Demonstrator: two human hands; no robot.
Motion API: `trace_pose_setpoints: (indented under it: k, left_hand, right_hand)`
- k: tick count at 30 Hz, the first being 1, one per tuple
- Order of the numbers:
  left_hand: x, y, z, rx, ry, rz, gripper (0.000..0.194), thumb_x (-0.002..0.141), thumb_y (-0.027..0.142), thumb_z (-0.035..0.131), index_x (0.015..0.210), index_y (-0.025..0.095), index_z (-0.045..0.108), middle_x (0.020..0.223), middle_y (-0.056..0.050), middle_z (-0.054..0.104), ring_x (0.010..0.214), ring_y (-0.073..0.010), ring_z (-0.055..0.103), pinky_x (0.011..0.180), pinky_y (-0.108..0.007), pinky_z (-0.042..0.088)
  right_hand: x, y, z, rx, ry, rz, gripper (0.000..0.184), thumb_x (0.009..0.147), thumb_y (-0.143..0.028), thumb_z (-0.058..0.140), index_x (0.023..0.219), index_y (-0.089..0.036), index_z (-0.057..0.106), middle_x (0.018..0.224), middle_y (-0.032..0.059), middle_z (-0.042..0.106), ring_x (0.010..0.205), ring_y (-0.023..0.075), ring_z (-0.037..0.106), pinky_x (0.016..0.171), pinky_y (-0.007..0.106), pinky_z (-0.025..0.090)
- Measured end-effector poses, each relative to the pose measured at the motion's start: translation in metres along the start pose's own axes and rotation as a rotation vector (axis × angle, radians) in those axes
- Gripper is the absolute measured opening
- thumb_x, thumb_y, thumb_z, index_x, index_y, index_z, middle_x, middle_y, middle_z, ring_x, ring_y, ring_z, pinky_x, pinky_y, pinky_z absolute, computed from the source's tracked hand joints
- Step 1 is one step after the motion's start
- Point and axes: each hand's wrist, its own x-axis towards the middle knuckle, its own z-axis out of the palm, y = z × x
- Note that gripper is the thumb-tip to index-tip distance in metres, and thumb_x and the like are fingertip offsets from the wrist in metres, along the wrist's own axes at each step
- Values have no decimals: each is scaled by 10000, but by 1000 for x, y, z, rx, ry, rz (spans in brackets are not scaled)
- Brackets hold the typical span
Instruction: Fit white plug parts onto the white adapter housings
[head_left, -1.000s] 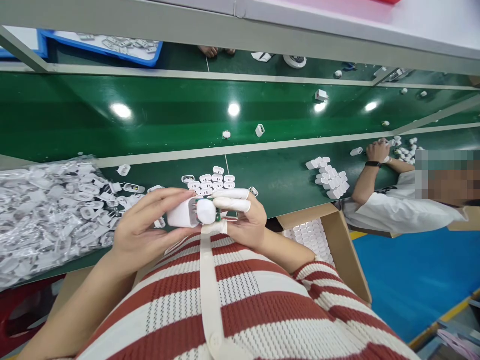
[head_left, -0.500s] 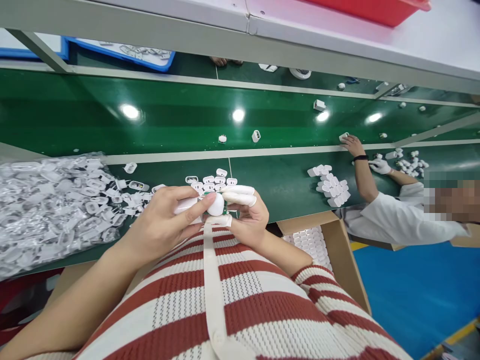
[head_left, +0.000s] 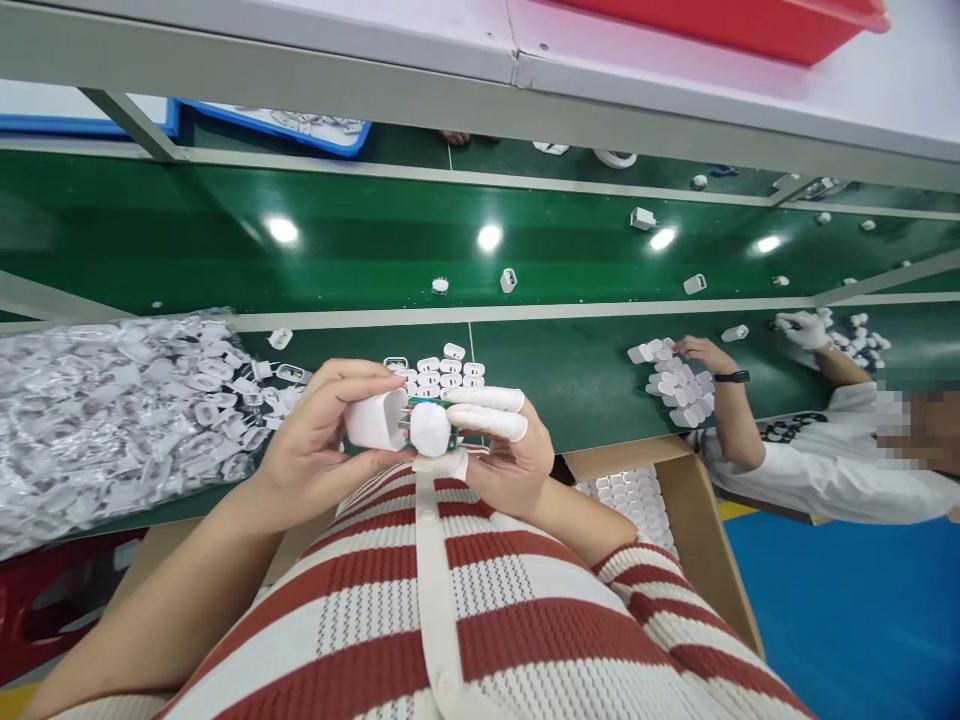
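My left hand is closed around a white plastic charger housing, which lies on its side in the grip. Beside it, my right hand, with white covers on some fingers, pinches a green circuit board. A rounded white part sits on the board and hides most of it. Thin metal pins show between the housing and the white part; I cannot tell which piece they belong to. Just beyond my fingers stand several small white casings in rows on the green bench.
On the left lies a clear bag of white plastic parts, some spilling out. A cardboard box of white pieces stands at right. A co-worker's hand touches a pile of white casings. Loose parts lie on the green belt.
My left hand has opened out its hold, so the housing's side now shows and the pins are visible. The co-worker's hand has come back from the belt to the pile of casings.
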Motion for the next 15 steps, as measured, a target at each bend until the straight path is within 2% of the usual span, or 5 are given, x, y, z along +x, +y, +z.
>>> trace_pose_setpoints:
  k: [2,5,10,15]
  left_hand:
    - [2,4,-2,31,-12,28,614,873,261,831,1437,307,594,1229,-104,651,1116,-270,643,938,-463,602]
    - [4,9,-5,68,-34,32,579,925,295,770,1469,358,584,1238,-91,656,1121,-281,652,919,-482,616]
    - [8,10,-8,92,-71,108,627,933,300,766,1518,354,548,1249,-95,661,1089,-276,665,873,-464,635]
    - [10,14,-8,133,-90,60,587,969,421,705,1526,440,521,1243,-81,663,1076,-296,679,847,-501,648]
  right_hand:
    - [4,-1,1,-56,-6,-63,490,844,-345,863,1293,-301,674,1189,88,751,1038,242,763,871,394,683]
    - [9,-2,0,-86,-28,-120,457,877,-326,832,1299,-284,661,1179,90,760,1035,234,769,900,396,677]
    - [10,-1,-3,-82,-44,-140,421,920,-343,788,1316,-271,664,1202,91,757,1055,208,764,900,353,677]
    - [6,3,-3,-119,-116,-95,376,915,-370,790,1270,-283,704,1235,88,746,1091,216,758,933,366,676]
